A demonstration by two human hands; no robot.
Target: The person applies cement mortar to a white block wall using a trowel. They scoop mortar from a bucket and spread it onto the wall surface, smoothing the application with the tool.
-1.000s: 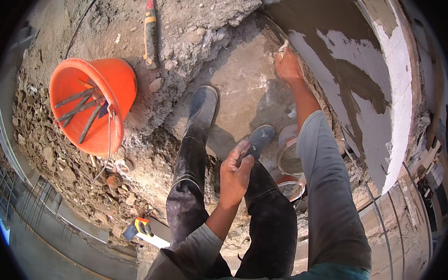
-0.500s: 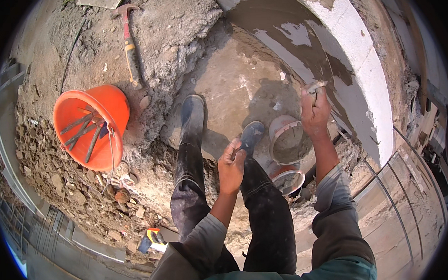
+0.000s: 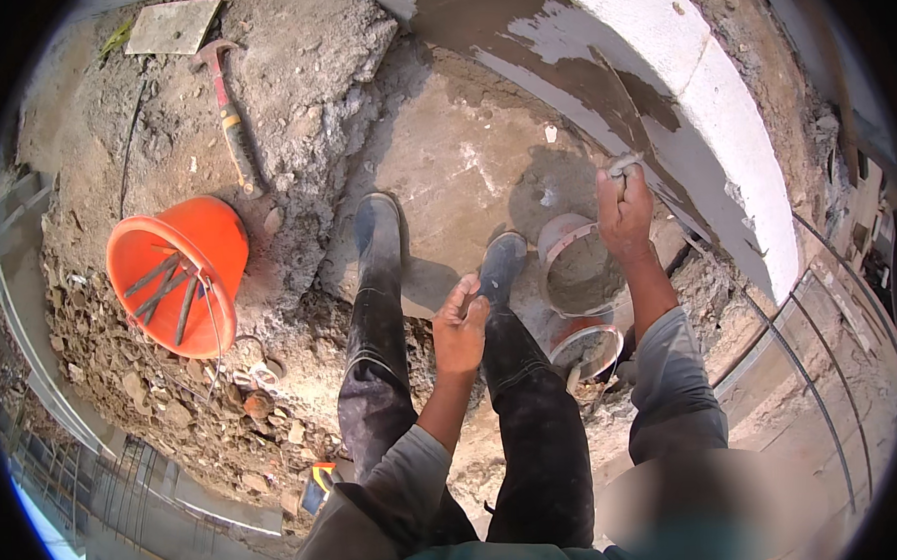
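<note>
My right hand (image 3: 626,210) is raised beside the curved wall (image 3: 727,118), whose near face carries wet grey mortar (image 3: 585,84). Its fingers are closed round a pale grey, mortar-smeared tool (image 3: 624,164); the hand hides most of it, so its kind is unclear. My left hand (image 3: 461,327) hovers over my right knee and boot, fingers curled in against the thumb; whatever it may hold is hidden. Just below and left of my right hand stands a bucket of grey mortar (image 3: 580,274). A second, smaller bucket (image 3: 587,354) sits closer to me.
An orange bucket (image 3: 183,277) with several dark rods leans at left. A claw hammer (image 3: 234,129) lies on rough concrete beyond it, near a flat slab (image 3: 173,28). Rubble (image 3: 153,393) covers the left ground. Steel bars (image 3: 813,384) stick out at right.
The view has shifted slightly, so the hammer and orange bucket sit lower in the picture. Both hands keep their closed grips, and the right stays close to the wall.
</note>
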